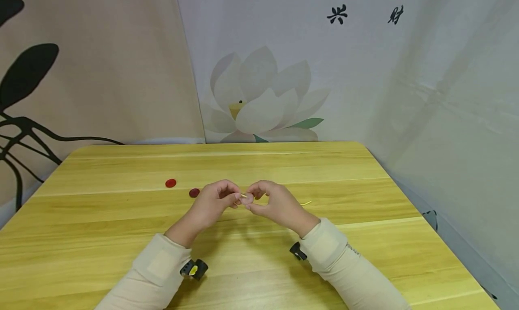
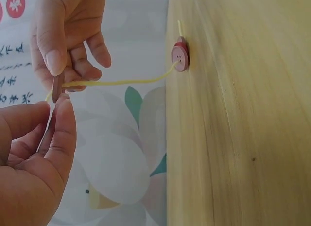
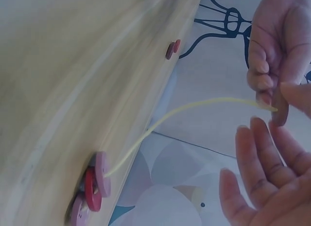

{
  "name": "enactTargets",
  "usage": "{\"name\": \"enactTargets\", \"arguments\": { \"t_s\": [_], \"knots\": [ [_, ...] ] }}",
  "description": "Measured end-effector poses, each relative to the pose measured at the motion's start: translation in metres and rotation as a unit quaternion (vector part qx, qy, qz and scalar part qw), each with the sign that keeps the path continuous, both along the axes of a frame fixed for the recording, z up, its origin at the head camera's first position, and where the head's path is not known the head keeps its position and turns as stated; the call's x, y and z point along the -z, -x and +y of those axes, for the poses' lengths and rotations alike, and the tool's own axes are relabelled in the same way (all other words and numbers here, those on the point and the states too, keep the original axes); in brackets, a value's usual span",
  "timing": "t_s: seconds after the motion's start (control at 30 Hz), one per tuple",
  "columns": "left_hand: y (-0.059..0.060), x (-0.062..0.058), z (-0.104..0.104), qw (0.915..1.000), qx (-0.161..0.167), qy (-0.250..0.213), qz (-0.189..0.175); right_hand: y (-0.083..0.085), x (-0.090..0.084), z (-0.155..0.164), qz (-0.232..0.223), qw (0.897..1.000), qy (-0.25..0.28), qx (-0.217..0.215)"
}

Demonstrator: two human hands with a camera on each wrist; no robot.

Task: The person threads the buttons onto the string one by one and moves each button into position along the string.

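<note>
As L fingers [image 2: 63, 131] pinch ylw cord [image 2: 121, 82], R fingers [image 2: 52, 46] slightly apart, gripping btn [image 1: 248, 199]

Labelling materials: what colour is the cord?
Yellow; the cord shows best in the right wrist view.

The counter [image 1: 121, 202] is yellowish wood with grain running across it and rounded far corners. Left of its middle, two buttons lie flat and apart: a bright red button [image 1: 170, 183] and, nearer, a dark red button [image 1: 194, 193]. Farther right trails the end of a yellow string [image 1: 306, 203]. Threaded on it, a pink button [image 3: 102, 173], a red button [image 3: 91, 188] and another pink button [image 3: 78, 214] seem to rest tilted on the wood, though contact is blurred.
</note>
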State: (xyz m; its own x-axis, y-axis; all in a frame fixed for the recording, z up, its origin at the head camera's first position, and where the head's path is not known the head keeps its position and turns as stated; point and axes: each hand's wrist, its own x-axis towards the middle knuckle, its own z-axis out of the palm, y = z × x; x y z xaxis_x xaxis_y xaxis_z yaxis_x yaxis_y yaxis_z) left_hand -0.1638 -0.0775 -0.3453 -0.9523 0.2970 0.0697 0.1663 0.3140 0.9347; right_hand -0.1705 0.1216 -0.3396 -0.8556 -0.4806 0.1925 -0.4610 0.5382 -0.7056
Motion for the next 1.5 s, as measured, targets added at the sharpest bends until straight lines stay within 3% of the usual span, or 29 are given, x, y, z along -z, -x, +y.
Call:
{"name": "enactTargets", "arguments": {
  "t_s": [0.3,0.97,1.5],
  "knots": [
    [0.0,-0.001,-0.001,1.0,-0.004,0.002,-0.002,0.003,0.0,0.006,0.006,1.0,-0.013,-0.005],
    [0.001,-0.003,-0.003,0.9997,-0.014,-0.018,-0.008,0.012,0.001,0.016,-0.042,0.999,-0.004,0.004],
    [0.002,-0.003,-0.007,0.9994,-0.021,-0.027,-0.006,0.021,0.006,0.024,-0.048,0.998,-0.043,0.011]
  ]
}}
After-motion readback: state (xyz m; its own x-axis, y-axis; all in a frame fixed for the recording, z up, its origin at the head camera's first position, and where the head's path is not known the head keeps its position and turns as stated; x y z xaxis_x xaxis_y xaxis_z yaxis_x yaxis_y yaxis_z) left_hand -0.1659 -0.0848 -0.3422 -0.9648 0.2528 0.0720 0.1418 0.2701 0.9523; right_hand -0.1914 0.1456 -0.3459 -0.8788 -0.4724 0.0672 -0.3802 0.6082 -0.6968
